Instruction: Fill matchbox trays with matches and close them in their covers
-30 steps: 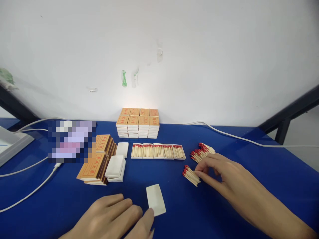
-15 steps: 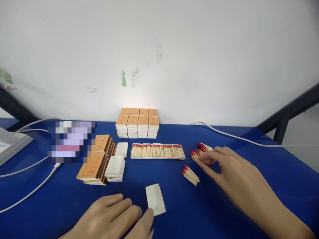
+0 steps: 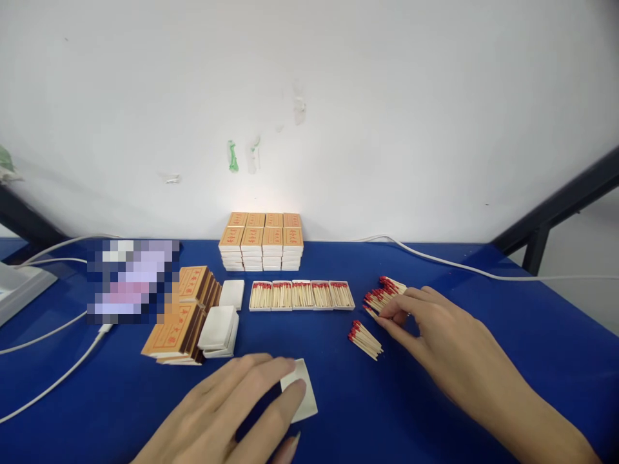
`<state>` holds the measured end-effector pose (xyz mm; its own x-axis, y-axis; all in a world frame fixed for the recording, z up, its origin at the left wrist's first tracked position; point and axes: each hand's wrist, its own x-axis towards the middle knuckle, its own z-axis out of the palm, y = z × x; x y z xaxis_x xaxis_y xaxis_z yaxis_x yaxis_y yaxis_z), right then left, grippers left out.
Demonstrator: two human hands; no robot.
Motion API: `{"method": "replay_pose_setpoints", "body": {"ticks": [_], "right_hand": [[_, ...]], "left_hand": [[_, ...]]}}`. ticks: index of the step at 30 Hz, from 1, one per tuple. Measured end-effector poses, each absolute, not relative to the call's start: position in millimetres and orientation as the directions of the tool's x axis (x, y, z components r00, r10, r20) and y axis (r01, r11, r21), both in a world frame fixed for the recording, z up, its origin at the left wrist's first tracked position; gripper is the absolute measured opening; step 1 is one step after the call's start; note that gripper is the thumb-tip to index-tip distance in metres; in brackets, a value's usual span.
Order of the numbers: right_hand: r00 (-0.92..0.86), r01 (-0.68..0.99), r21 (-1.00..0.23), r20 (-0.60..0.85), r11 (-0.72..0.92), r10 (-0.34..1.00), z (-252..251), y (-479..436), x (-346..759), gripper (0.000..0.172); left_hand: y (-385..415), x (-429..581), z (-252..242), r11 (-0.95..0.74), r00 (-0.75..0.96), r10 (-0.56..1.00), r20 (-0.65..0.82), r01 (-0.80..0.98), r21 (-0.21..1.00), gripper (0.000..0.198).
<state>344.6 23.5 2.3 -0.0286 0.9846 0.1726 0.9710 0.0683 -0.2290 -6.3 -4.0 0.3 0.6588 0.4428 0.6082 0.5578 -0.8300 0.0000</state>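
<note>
My left hand point(image 3: 232, 406) reaches over a small white matchbox tray point(image 3: 305, 403), its fingers stretched out and apart, the fingertips on or just above the tray. At the right, my right hand point(image 3: 435, 338) has its thumb and index finger pinched on a match point(image 3: 371, 311) at the near edge of a red-tipped match pile point(image 3: 382, 295). In front of that pile lies a smaller bunch of matches point(image 3: 366, 340). A row of several white trays filled with matches point(image 3: 302, 295) stands behind, in the middle.
Matchbox sleeves point(image 3: 175, 325) are stacked on the left, beside several white trays point(image 3: 217, 327). Closed matchboxes point(image 3: 261, 241) form a block by the wall. A blurred-out phone-like object point(image 3: 140, 277), a white cable point(image 3: 53, 393) and another cable point(image 3: 449, 269) lie on the blue table point(image 3: 338, 438).
My left hand has moved up and right, its fingers spreading over the white tray. My right hand stays at the pile, with a match now showing at its fingertips. The view has shifted slightly.
</note>
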Motion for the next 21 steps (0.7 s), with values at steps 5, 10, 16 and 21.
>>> {"method": "replay_pose_setpoints", "body": {"ticks": [5,10,16,21], "right_hand": [[0.015,0.964,-0.265,0.139,0.022,0.990,4,23,343,0.018],[0.044,0.954,-0.301,0.112,-0.009,0.993,3,24,345,0.013],[0.027,0.917,-0.398,0.109,0.019,0.994,2,22,346,0.016],[0.024,0.872,-0.488,0.122,0.039,0.992,12,20,339,0.014]], "left_hand": [[3,-11,0,-0.850,0.786,0.487,0.381,0.527,0.000,0.044],[9,-6,-4,-0.872,0.773,0.457,0.439,0.488,0.048,0.044],[10,-1,-6,-0.883,0.769,0.432,0.471,0.468,0.045,0.037],[9,6,-3,-0.867,0.734,0.461,0.499,0.491,0.079,0.034]]}}
